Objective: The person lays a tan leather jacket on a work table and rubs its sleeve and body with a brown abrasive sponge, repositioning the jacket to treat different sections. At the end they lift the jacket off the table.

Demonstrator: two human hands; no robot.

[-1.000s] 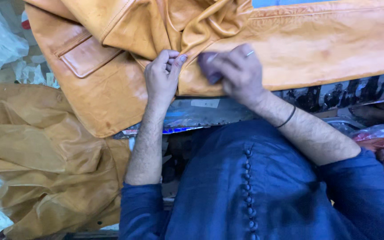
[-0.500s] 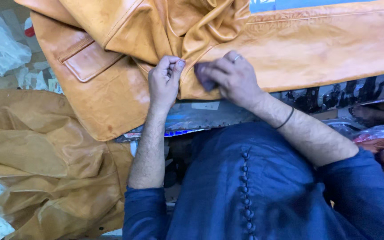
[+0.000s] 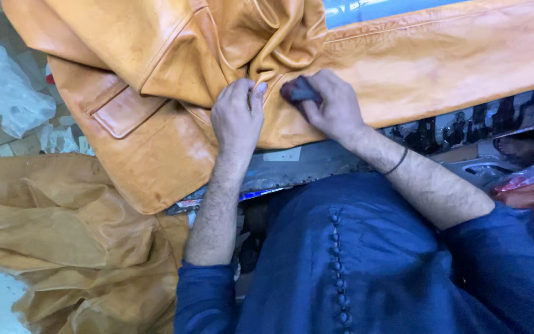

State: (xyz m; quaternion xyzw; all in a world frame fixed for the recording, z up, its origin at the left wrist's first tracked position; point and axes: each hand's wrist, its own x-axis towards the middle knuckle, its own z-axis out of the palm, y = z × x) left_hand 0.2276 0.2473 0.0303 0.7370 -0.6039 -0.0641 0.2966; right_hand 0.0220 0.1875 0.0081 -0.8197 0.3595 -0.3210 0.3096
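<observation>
- Head view, garment: I see a tan leather jacket (image 3: 174, 124) spread over the table edge (image 3: 316, 162), with one long panel running from the hands off to the right, so its long axis lies across the view.
- Head view, left hand (image 3: 237, 116): it is closed in a pinch on a fold of the jacket, thumb and forefinger meeting at the crease.
- Head view, right hand (image 3: 332, 104): it is clenched around a small dark pad (image 3: 299, 91), pressed to the leather just beside the pinched fold.
- Relation: both hands sit at the jacket's near edge; the right is nearer the long panel, the left nearer the flap pocket (image 3: 128, 111).
- Surroundings: more tan leather (image 3: 63, 241) lies heaped low at the left.
</observation>
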